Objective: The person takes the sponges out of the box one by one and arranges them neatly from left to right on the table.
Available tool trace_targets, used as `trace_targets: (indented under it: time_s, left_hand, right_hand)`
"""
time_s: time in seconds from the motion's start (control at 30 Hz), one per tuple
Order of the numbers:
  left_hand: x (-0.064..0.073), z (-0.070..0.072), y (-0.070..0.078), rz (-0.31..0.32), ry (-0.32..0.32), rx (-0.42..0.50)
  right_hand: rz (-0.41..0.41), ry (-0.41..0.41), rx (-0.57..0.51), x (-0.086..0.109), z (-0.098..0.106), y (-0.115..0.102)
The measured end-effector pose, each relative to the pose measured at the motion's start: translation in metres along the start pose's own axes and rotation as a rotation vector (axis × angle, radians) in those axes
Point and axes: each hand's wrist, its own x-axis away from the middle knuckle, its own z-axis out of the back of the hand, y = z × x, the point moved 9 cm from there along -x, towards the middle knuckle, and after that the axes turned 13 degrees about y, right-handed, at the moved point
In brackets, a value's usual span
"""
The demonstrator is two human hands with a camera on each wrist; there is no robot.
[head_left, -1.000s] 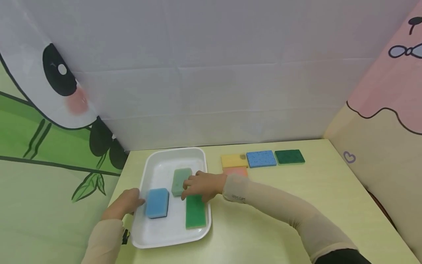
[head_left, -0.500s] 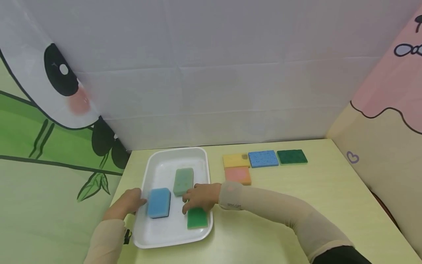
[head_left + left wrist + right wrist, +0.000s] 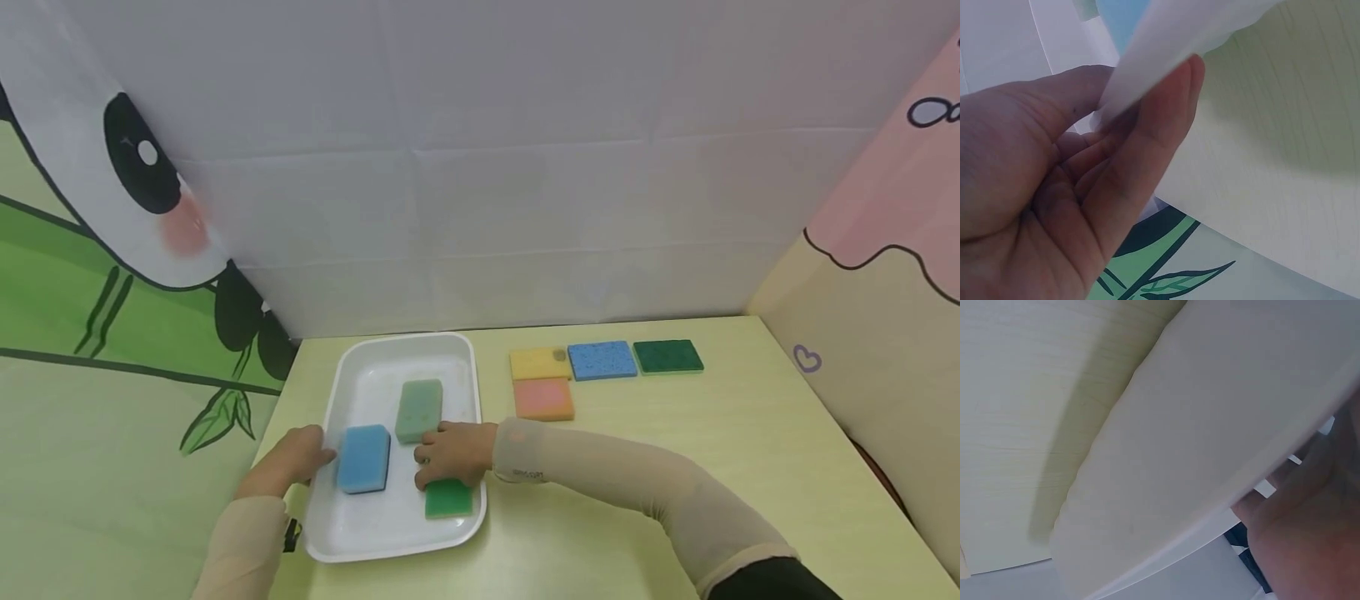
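In the head view my left hand (image 3: 292,457) pinches the left rim of a white tray (image 3: 397,533). The left wrist view shows the thumb on the inner side of the tray rim (image 3: 1166,44) and the fingers behind it. My right hand (image 3: 456,452) lies over a bright green sponge (image 3: 448,500) inside the tray, covering its far part. The fingertips' grip on it is hidden. Behind that sits a pale green sponge (image 3: 418,410); a blue sponge (image 3: 363,460) lies left of it. In the right wrist view the tray wall (image 3: 1210,425) hides most of my right hand (image 3: 1316,519).
On the table (image 3: 645,467), right of the tray, lie a yellow sponge (image 3: 536,363), an orange-pink sponge (image 3: 543,398), a speckled blue sponge (image 3: 602,360) and a dark green scouring sponge (image 3: 669,356). A pale cloth wall (image 3: 525,208) closes off the back.
My right hand has moved nearer along the bright green sponge, uncovering the pale green one and the orange-pink one. It barely moves in the last half second. My left hand stays on the rim.
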Motion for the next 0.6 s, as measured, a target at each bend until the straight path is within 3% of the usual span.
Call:
trace_targets:
  time_s: [0.43,0.6]
  left_hand:
    - [-0.001,0.002,0.005,-0.027,-0.003,-0.044]
    - [0.000,0.001,0.002,-0.024,0.000,-0.036]
  right_hand:
    - [0.057,0.032,0.065,0.003,0.006,-0.002]
    - [0.053,0.050,0.040,0.003,0.014,0.000]
